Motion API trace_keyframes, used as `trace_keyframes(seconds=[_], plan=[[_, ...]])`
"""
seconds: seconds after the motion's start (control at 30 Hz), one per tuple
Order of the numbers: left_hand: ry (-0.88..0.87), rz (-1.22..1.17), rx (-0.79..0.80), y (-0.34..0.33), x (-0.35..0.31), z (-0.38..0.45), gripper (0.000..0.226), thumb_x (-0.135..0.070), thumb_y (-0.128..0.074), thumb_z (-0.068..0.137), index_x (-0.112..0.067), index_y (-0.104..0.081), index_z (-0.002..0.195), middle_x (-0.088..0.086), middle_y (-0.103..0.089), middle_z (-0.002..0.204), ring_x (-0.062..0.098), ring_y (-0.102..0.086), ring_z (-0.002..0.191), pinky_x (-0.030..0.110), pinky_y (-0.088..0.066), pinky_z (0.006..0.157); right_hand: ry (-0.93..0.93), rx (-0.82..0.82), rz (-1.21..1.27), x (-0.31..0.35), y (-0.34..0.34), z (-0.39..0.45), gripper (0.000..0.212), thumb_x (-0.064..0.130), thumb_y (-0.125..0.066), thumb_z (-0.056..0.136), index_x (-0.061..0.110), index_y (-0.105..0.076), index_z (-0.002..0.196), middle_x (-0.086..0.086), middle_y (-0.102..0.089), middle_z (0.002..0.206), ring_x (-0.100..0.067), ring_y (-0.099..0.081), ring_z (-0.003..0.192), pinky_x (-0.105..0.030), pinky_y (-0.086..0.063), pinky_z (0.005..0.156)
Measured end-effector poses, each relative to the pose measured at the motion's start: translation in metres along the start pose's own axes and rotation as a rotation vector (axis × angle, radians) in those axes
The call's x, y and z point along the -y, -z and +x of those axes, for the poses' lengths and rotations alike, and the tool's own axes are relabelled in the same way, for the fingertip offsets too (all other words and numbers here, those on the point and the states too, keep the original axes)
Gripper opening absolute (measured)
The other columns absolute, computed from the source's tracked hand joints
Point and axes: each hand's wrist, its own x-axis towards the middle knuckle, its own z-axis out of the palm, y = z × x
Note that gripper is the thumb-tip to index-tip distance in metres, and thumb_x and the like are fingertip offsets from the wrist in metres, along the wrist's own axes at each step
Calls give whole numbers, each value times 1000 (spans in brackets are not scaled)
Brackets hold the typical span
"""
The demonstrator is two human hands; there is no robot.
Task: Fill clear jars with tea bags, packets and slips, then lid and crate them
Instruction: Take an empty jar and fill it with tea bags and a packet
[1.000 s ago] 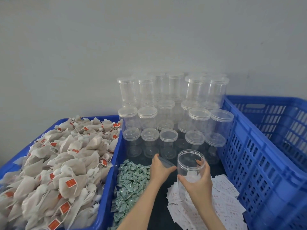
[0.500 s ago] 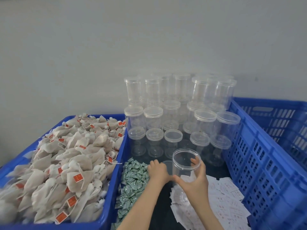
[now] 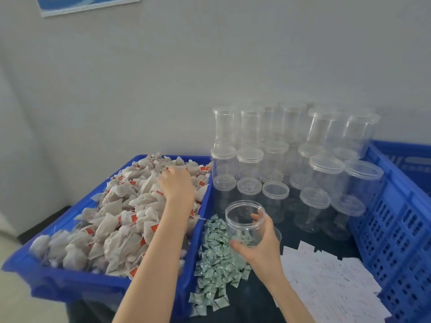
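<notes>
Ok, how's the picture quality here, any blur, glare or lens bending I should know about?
Head view: soft, even light with no hard shadows. The left hand over the tea bags looks slightly motion-smeared, and the white slips are too blurred to read. The stacked jars wash out against the pale wall at the back. Wide-angle bending shows in the blue crate at the right edge. The open jar in the right hand is fairly sharp.

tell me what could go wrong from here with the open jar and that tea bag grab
The right hand holds the lidless jar tilted over the green packets; it might slip from that one-handed grip. The left hand digs into the piled tea bags, whose strings may tangle and drag extras over the blue bin edge.
</notes>
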Motion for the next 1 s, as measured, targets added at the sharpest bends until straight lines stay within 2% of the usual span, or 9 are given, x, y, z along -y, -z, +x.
trace_keyframes(seconds=[0.1,0.17,0.37,0.5,0.6,0.7,0.8,0.87,1.0], plan=[[-22,-74,44,-16,14,3,25,-5,-57,86,-11,-61,110,6,-63,103,20,-55,83,31,-45,70,-4,41,-7,4,-10,3,97,23,-95,57,35,-39,136,15,-56,129,-6,-53,121,-29,-45,103],[-28,-146,-20,-26,20,3,20,-4,-58,86,-14,-61,103,2,-63,92,18,-51,72,28,-41,62,5,62,-7,8,-17,7,95,21,-94,58,39,-39,133,14,-57,129,-6,-53,121,-32,-45,104],[13,-507,-210,-33,29,4,17,-9,-47,95,-13,-64,95,5,-66,88,19,-57,73,27,-43,61,22,94,23,20,-39,19,85,31,-89,55,54,-40,120,25,-58,121,9,-54,112,-6,-45,81],[-39,-797,-334,-12,35,2,17,-11,-50,94,-18,-65,91,-4,-64,76,10,-53,61,20,-34,51,10,129,10,15,-50,24,90,22,-92,58,41,-42,131,19,-59,126,5,-55,116,-12,-44,89],[-231,-954,-342,17,39,-5,31,-8,-55,90,-35,-65,78,-21,-60,66,3,-56,60,10,-38,53,3,134,-30,9,-55,26,91,23,-93,59,37,-41,133,17,-56,128,4,-53,117,-7,-42,83],[-432,-897,-169,37,41,-14,40,-3,-56,85,-39,-67,72,-22,-66,68,-5,-60,67,9,-44,63,-9,119,-38,6,-58,28,87,24,-93,60,47,-39,124,23,-55,125,13,-50,115,-3,-41,81],[-525,-580,31,41,31,-17,25,-6,-56,87,-23,-74,90,-2,-71,89,15,-64,86,32,-50,82,-21,106,-25,6,-59,30,84,24,-93,60,54,-39,117,26,-54,123,12,-50,115,-7,-41,83],[-574,-433,144,36,20,-21,21,-9,-57,88,-17,-73,98,4,-70,96,21,-64,90,34,-51,85,-29,114,-19,7,-58,31,86,26,-92,59,55,-37,118,23,-55,123,9,-52,115,-12,-42,85],[-711,-357,332,16,0,-32,19,-21,-60,88,-22,-76,97,0,-73,95,19,-67,87,31,-54,82,-29,104,-24,7,-56,29,87,39,-84,49,62,-38,119,26,-59,117,9,-57,108,-15,-50,80]])
